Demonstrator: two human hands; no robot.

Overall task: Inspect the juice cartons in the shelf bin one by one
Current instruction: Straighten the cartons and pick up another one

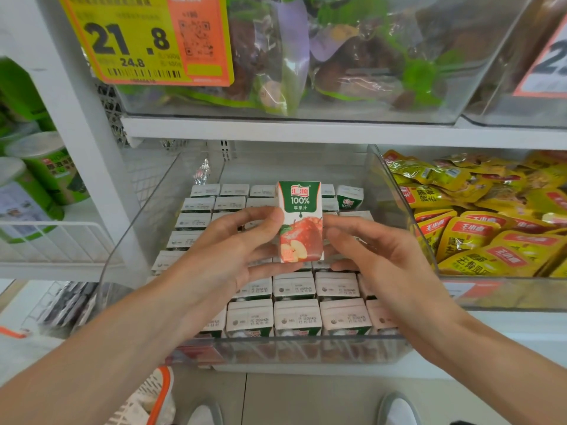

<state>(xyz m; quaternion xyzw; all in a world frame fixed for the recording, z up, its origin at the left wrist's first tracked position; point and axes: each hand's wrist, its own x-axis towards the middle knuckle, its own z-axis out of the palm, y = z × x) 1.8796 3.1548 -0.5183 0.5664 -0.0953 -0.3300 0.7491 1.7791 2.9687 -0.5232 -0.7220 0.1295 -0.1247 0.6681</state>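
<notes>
**Head view: small apple-juice carton [300,220] held upright above the clear plastic shelf bin [147,216]**

Both hands hold the one carton over the middle of the bin, lifted clear of the rows below it. Its front faces the camera: a green top band with a white "100%" and a red apple beneath. The left hand [233,250] pinches the carton's left edge with the thumb, and its fingers curl round under and behind. The right hand [377,256] grips the right edge the same way, thumb on the side and fingers curled below.

Inside the bin, matching white-topped cartons [296,317] stand packed in rows, with printed date codes on their tops. At the bin's back right corner one carton [349,197] shows its green face.

Right of the bin, a second clear bin holds yellow foil snack packets [478,228]. Above the bin, on the next shelf, hangs a yellow and orange price tag [144,41] reading "21.8". Left of the bin lie green cylindrical canisters [40,179] with pale lids. Below the bin's front are two white shoes [399,409] and an orange-rimmed white basket [153,397].
</notes>
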